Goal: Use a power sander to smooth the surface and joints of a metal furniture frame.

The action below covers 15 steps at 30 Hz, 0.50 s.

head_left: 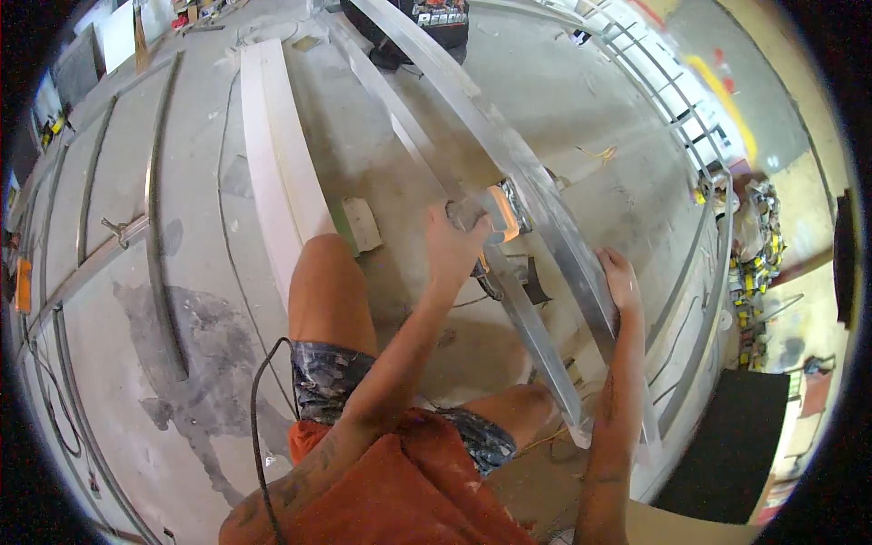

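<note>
My left hand (454,241) is closed round a grey and orange handheld power tool (514,211); its exact kind is partly hidden by my fingers. The orange end of the tool sits against the side of a long grey metal beam (518,145), which slants from the top toward the lower right. Further down, my right hand (619,277) grips the outer edge of this same beam. A thinner metal bar (536,341) runs beneath the tool, beside the beam. A black part (489,283) with orange on it hangs below my left hand.
On the left lie a long white panel (272,136) and a metal frame (162,218) of joined bars. A black cord (258,400) loops by my left arm. A dark bag (436,32) stands at the top; a barred frame (663,77) and a black panel (731,445) are on the right.
</note>
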Motion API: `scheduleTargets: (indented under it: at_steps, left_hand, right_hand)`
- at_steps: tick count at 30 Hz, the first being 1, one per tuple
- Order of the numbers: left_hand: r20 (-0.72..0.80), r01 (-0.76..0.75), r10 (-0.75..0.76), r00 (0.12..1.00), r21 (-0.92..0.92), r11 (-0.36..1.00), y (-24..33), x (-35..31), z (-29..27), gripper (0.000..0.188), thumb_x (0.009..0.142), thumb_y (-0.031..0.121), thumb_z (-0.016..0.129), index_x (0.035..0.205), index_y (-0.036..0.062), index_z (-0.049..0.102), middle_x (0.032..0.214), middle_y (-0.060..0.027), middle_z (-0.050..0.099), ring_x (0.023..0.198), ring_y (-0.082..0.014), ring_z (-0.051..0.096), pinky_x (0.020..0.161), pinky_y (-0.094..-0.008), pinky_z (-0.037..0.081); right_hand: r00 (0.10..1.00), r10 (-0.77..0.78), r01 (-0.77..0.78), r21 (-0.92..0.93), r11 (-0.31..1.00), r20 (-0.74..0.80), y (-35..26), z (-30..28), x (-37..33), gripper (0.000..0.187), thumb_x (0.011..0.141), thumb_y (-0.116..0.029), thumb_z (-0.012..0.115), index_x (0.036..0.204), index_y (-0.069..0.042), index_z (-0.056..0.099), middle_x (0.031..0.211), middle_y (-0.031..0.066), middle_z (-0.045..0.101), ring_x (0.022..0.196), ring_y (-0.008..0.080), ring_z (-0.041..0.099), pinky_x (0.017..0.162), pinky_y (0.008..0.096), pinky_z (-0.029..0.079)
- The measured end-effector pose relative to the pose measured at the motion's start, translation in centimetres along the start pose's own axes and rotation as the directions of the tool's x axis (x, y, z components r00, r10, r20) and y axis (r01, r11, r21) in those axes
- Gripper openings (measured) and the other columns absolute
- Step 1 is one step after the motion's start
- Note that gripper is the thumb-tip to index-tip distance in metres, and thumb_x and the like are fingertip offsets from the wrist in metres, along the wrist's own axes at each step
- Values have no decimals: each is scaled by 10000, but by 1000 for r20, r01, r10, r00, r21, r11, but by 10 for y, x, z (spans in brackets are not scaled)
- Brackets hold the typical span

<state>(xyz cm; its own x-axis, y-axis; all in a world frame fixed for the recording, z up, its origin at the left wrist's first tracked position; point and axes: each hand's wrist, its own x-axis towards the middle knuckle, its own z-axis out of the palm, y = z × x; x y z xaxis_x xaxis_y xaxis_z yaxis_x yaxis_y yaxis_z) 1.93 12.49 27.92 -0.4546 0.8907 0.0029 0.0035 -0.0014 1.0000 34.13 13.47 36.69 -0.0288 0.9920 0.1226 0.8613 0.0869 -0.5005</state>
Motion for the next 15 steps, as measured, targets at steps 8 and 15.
scheduleTargets:
  at_steps: [8, 15]
  left_hand:
    - [55, -44, 39, 998, 94, 995, 13, -19, -9, 574, 789, 253, 794, 1244, 19, 532, 1193, -222, 544, 1113, -393, 566, 932, -453, 479]
    - [6, -1, 1, 1000, -51, 999, -4, 2, -5, 569, 785, 266, 794, 1226, 18, 533, 1186, -226, 544, 1063, -374, 584, 910, -446, 482]
  right_hand:
    - [991, 107, -106, -11, 994, 79, -23, -4, -5, 471, 972, -412, 544, 1104, 20, 678, 980, 196, 697, 880, 286, 640, 869, 360, 470]
    - [981, 174, -175, 10, 984, 86, -37, -6, -3, 426, 974, -366, 544, 1045, 35, 673, 871, 144, 661, 842, 193, 598, 834, 335, 464]
